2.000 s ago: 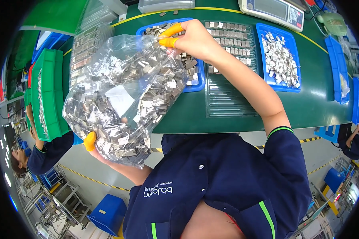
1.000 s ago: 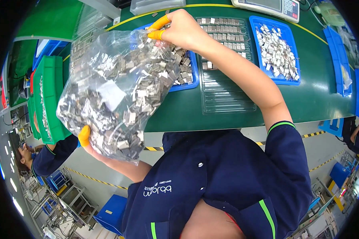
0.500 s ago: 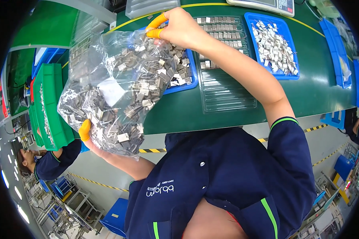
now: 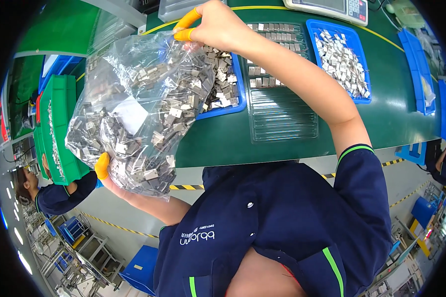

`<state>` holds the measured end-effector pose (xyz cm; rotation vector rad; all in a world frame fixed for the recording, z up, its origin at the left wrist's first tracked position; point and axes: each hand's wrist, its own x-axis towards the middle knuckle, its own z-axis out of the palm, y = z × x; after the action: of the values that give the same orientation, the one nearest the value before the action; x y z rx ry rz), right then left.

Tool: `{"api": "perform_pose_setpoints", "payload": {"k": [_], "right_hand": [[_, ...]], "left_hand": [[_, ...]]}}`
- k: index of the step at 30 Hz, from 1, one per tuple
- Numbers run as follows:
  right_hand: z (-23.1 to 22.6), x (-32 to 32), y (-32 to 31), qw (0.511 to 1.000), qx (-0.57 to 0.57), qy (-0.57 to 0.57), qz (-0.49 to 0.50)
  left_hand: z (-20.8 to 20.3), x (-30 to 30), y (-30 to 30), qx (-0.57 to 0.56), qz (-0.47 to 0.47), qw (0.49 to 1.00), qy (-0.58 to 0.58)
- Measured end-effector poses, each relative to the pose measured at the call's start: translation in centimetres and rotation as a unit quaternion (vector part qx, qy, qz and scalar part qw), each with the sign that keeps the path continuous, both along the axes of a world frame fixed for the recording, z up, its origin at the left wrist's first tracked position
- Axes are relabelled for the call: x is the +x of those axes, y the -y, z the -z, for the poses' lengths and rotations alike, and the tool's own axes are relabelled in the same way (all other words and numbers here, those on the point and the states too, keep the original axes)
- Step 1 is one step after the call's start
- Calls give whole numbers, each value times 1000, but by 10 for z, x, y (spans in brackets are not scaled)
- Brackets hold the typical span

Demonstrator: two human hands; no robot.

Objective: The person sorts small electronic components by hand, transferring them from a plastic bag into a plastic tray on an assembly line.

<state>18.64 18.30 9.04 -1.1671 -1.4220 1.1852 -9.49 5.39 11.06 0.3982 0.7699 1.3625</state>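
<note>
Left hand [image 4: 115, 185] is gripping, right hand [image 4: 217, 25] is pinching clear bag [image 4: 148, 171] of metal parts [image 4: 176, 111]; bag's shifting left, baring more blue tray [image 4: 242, 94]; handling apparently continuing.

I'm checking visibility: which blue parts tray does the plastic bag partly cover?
The blue tray of greyish parts; the plastic bag overlaps its left side, while the blue tray of whiter parts, farther right, is clear of it.
</note>
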Motion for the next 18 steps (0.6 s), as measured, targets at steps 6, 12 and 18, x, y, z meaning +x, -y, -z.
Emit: {"api": "perform_pose_setpoints", "payload": {"k": [6,12,18], "right_hand": [[-4,-8,-8,1000,-1,11,-10],[-40,-12,2,999,13,-11,-35],[-73,-19,19,999,0,2,-39]], "left_hand": [[24,-16,0,-19,-42,998,-46],[50,6,20,-108,-160,973,-126],[76,25,29,-37,-94,995,22]]}}
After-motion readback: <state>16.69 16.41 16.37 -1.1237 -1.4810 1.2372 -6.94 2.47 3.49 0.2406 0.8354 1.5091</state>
